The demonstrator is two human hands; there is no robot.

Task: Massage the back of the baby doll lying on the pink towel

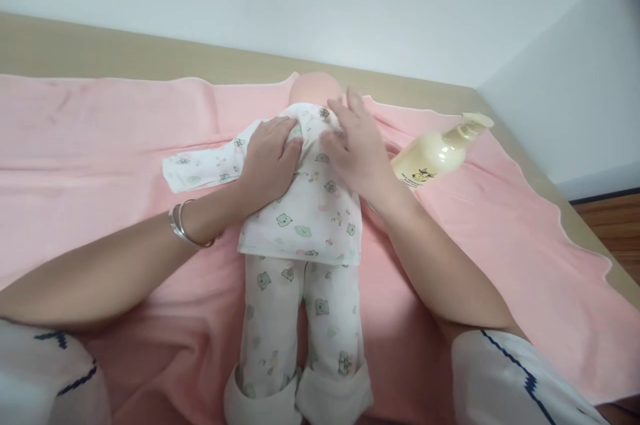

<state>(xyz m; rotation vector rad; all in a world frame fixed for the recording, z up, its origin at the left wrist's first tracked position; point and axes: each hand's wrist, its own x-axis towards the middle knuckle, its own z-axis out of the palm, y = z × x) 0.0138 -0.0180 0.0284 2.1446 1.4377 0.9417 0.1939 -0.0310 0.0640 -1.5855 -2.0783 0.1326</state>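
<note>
A baby doll in a white printed pajama shirt [320, 218] and matching pants [273, 312] lies stretched out on a pink blanket [100, 138]. Its smooth round head [315, 86] shows at the far end, with no face visible. My left hand [273, 162] rests flat on the shirt near the shoulder, beside the outstretched sleeve [200, 168]. Over the other shoulder, my right hand [357, 148] is spread, its fingers slightly blurred; whether it touches the cloth is hard to tell. The sleeve on that side is hidden behind my right hand and arm.
A pale yellow pump bottle [433, 155] with a cow drawing lies tilted on the blanket, just right of my right hand. Behind the blanket runs the beige table edge [150, 55] against a white wall [325, 5]. Wooden flooring [613, 225] shows at the right.
</note>
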